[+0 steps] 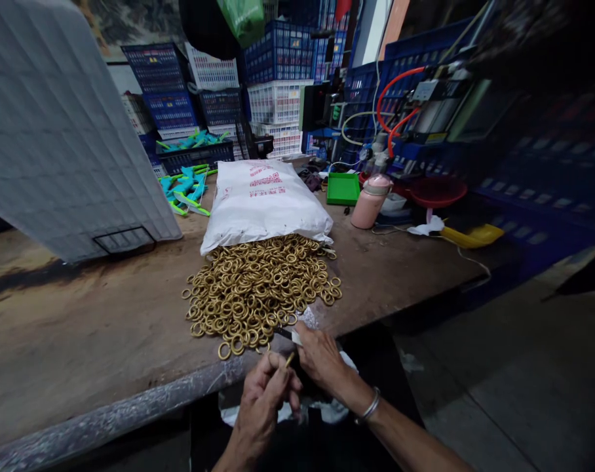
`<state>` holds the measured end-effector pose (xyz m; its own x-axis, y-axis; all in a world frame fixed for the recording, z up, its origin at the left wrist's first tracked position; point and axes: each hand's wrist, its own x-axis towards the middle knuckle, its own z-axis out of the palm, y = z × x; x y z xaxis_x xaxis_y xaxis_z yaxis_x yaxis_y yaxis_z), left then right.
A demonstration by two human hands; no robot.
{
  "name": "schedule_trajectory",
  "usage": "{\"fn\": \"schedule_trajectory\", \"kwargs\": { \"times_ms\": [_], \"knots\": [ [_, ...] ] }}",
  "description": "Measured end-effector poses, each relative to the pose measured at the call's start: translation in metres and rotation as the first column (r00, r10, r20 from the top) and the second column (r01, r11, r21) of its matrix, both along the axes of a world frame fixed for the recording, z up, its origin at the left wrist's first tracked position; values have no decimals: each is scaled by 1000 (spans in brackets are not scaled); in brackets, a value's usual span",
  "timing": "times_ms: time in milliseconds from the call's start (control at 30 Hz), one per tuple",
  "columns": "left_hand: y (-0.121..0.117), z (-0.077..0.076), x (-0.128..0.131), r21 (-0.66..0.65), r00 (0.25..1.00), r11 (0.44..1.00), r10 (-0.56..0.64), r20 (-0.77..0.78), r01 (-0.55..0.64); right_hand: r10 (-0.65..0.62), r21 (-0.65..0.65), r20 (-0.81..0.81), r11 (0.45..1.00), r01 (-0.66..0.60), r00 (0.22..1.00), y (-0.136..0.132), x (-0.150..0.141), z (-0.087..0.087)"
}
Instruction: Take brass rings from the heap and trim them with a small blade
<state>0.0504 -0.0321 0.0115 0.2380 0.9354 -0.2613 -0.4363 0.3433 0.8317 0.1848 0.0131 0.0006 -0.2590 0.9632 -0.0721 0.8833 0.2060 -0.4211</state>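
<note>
At the table's front edge, my left hand (268, 393) pinches a gold-coloured ring (290, 360) seen edge-on between thumb and fingers. Just right of it, my right hand (322, 357) is closed on a thin black tool (283, 333) with a pale part near the fingers; its exact kind cannot be made out. The tool's dark end points left, over the near side of a heap of gold-coloured rings (253, 288). A white sack (263, 196) with red print lies behind the heap, its near edge against the rings. Below my hands, pale plastic (331, 412) shows in part.
A large white ribbed panel (71, 131) stands at left. Behind the sack are turquoise and green pieces (187, 187) and stacked crates (278, 101). To the right are a green tray (343, 189), a pink bottle (371, 200), a yellow scoop (472, 236) and a machine with red hoses (432, 98).
</note>
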Motion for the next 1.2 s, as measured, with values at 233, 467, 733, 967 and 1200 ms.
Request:
{"fn": "schedule_trajectory", "kwargs": {
  "times_ms": [233,467,733,967,1200],
  "knots": [
    [4,-13,-6,-152,986,985,98,135,-77,-100,76,-58,992,104,993,20,-11,-1],
    [6,-15,-11,-240,955,971,86,283,-16,-67,96,-20,993,69,998,25,-18,-16],
    [14,-10,-7,-236,978,963,163,129,-130,-62,106,-202,991,85,977,29,-10,-14],
    [21,-7,-2,-1,945,980,191,-267,-198,-42,-212,-737,962,-172,674,14,2,9],
    [22,-11,-5,113,927,975,215,-308,-189,-276,-498,-814,783,-372,511,5,3,15]
  ]
}}
